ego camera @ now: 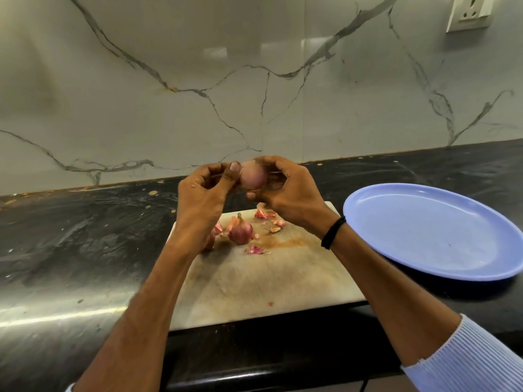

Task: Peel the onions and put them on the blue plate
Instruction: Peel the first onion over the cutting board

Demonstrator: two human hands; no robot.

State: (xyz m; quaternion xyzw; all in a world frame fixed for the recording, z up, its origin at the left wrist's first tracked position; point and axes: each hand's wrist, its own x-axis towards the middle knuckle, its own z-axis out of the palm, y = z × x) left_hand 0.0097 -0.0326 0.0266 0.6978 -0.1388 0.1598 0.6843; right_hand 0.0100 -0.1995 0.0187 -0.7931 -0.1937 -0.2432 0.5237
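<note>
Nearest the camera, two bare forearms reach forward over the dark, glossy stone table (70, 250), the right one ending in a ribbed pale-blue sleeve (469, 360) and wearing a thin black band (333, 232) at the wrist. Under them lies a pale, rectangular cutting board (254, 287), its surface scuffed and stained brownish near the middle. On the board's far half sits an unpeeled onion (240, 229), round, reddish-purple, its dry papery skin lifting at one side, with torn pink skin scraps (256, 249) scattered around it. To the right of the board, apart from it, rests the blue plate (433, 233), oval, smooth and matte, holding nothing. Above the board, both hands meet around a second onion (253, 175), pale pink and smooth: the left hand (203, 190) curls with its thumb tip pressed against the onion's left side, while the right hand (288, 188) cups and grips it from the right with bent fingers. Behind stands a white marble-look wall (198, 80) with grey veins and a socket (468, 11).
</note>
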